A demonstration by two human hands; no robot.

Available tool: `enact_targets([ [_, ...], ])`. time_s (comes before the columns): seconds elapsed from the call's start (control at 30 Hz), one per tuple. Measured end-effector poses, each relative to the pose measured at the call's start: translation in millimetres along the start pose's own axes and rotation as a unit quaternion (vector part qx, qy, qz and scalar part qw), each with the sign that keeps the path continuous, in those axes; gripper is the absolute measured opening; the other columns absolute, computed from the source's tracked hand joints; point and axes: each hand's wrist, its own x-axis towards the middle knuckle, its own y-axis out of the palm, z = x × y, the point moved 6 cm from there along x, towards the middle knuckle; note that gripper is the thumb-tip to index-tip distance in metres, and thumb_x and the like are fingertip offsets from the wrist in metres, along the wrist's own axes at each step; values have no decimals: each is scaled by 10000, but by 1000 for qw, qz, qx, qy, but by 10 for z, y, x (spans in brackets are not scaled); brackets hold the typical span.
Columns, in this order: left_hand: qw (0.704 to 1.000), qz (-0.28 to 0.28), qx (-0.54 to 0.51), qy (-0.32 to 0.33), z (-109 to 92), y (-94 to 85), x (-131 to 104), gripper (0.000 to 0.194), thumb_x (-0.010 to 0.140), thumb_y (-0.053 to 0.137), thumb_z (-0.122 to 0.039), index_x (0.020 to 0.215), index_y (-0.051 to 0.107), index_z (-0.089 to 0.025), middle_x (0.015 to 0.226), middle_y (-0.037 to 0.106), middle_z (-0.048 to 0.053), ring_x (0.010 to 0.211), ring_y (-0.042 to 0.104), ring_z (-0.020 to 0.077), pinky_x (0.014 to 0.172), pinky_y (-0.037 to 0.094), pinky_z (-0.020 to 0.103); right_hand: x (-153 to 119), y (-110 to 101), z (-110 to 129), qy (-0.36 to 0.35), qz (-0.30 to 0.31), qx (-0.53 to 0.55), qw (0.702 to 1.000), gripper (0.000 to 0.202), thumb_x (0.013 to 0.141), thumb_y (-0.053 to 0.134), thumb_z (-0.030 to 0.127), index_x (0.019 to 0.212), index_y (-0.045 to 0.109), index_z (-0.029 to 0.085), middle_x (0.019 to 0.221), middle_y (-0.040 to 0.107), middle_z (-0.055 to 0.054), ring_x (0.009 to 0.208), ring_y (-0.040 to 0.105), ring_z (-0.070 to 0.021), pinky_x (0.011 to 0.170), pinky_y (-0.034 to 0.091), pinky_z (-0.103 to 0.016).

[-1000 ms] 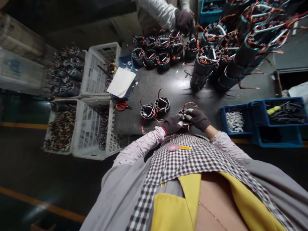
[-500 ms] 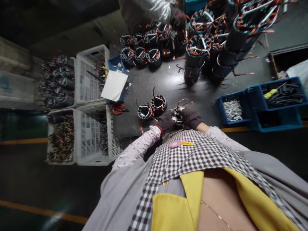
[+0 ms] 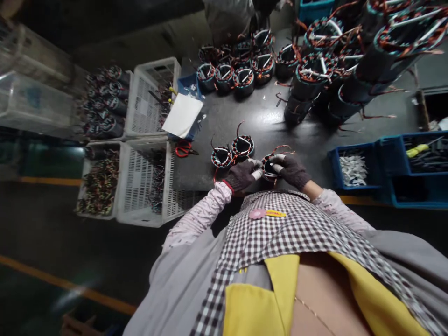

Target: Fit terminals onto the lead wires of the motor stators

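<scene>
A motor stator (image 3: 269, 171) with copper windings and loose copper leads stands at the near edge of the dark table, between my hands. My left hand (image 3: 244, 174), in a dark glove with pale fingertips, has its bent fingers against the stator's left side. From the right, my right hand (image 3: 292, 170), gloved the same way, grips the rim with fingers and thumb. Just left of them stand two more stators, one nearer the left edge (image 3: 221, 157) and one behind it (image 3: 242, 146). Some of the held stator is hidden by my fingers.
Red-handled scissors (image 3: 185, 149) lie left, near white crates (image 3: 140, 179) and a paper sheet (image 3: 183, 115) over a blue bin. Stacked stators (image 3: 308, 86) stand at the back. A blue bin of white pieces (image 3: 353, 169) is at right. A co-worker's sleeve (image 3: 229, 18) shows behind.
My hands have moved apart around the stator, uncovering its rim and opening. The co-worker's dark glove has shifted away from the back stators. The whole view has shifted slightly.
</scene>
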Motion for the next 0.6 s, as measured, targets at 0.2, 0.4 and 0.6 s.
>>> enact_targets([
  [0.2,963,116,238,38,-222,190,125,411,1068,678,-397,1380,775,-148,1313,767,208,1209,755,368,950,569,431,-74,93,100,-36,56,-131,989,298,978,630,237,1176,853,224,1169,845,-108,1072,744,-287,974,589,-388],
  [0.4,989,102,-89,59,-222,-1,346,114,975,722,-206,1030,816,-171,1053,814,66,994,750,235,919,568,336,-212,-46,82,51,56,-179,981,328,1043,609,254,1271,828,169,1206,841,-147,1062,762,-289,926,569,-358],
  [0.6,980,-70,-175,-66,184,-73,232,133,982,668,-193,1000,799,-180,1006,795,62,970,702,228,1012,555,366,-238,52,435,32,134,-249,959,326,1069,610,267,1286,824,153,1245,827,-184,1073,751,-277,907,535,-328],
])
